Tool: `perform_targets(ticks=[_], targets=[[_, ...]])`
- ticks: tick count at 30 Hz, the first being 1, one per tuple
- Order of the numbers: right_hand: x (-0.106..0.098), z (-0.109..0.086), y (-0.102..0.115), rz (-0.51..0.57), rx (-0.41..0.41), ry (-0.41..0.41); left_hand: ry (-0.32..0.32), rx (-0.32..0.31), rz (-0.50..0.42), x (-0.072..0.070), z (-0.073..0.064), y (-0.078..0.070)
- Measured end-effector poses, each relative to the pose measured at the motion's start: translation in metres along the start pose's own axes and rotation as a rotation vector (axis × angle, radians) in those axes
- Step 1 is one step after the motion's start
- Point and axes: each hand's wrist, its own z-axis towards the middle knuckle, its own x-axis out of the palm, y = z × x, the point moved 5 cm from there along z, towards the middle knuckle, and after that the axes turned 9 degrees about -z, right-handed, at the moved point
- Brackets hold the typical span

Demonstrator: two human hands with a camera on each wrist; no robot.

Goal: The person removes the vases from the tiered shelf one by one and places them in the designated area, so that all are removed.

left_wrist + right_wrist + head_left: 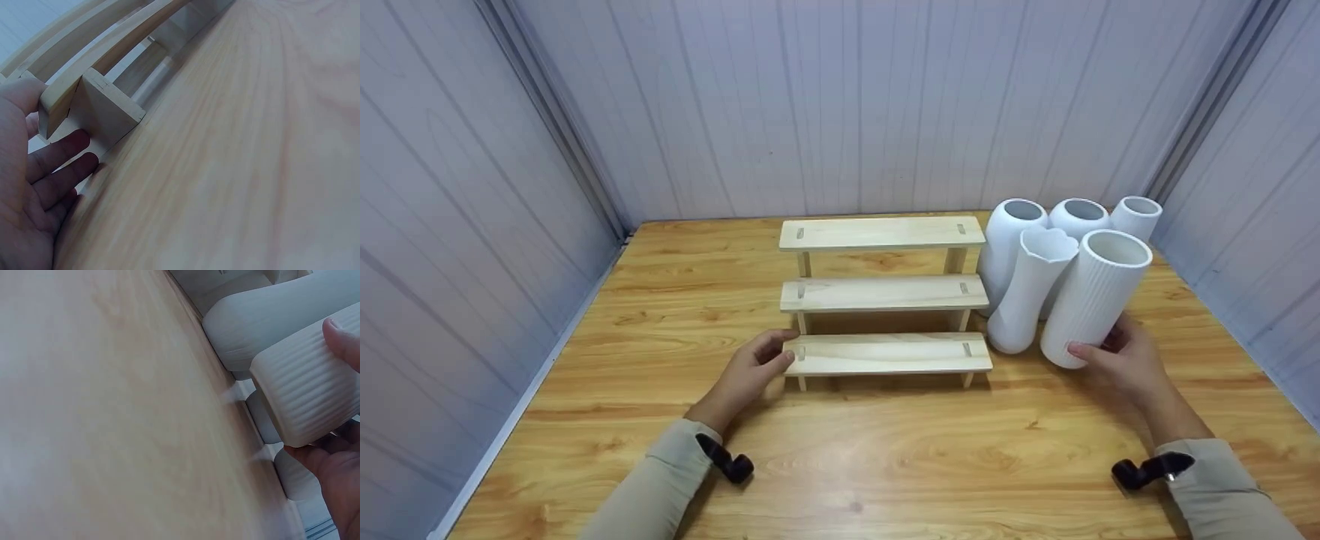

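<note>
My right hand (1129, 364) grips a white ribbed vase (1099, 300) low on its side, thumb at the front and fingers behind. In the right wrist view the base of this ribbed vase (304, 388) is tilted and raised off the table. Just left of it stands a white vase with a wavy rim (1020, 300). My left hand (750, 367) holds the left end of the lowest step of a three-step wooden stand (885, 354). In the left wrist view, its thumb lies on the board's end and other fingers (64, 163) reach below, beside the leg.
Behind the two front vases stand a rounded white vase (997, 247), another rounded vase (1080, 214) and a narrower one (1138, 214), close to the stand's right end. Pale panel walls (840, 105) enclose the wooden table (885, 457) at the back and sides.
</note>
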Motion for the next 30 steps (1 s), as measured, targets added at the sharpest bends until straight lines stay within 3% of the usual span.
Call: perform_targets(ticks=[7, 14, 22, 27, 30], targets=[[0.007, 0.004, -0.013, 0.143, 0.049, -0.022, 0.002, 0.027, -0.012, -0.001, 0.002, 0.005], [0.011, 0.009, -0.018, 0.078, 0.024, -0.034, 0.003, 0.019, -0.009, -0.001, 0.001, 0.003], [0.015, 0.013, -0.018, 0.099, 0.012, -0.054, 0.001, 0.024, 0.01, -0.001, 0.002, 0.002], [0.016, 0.012, -0.02, 0.124, 0.04, -0.02, 0.011, 0.036, 0.01, -0.001, 0.001, 0.001], [0.017, 0.011, -0.021, 0.081, 0.069, 0.0, 0.008, 0.034, 0.008, -0.001, 0.0, 0.001]])
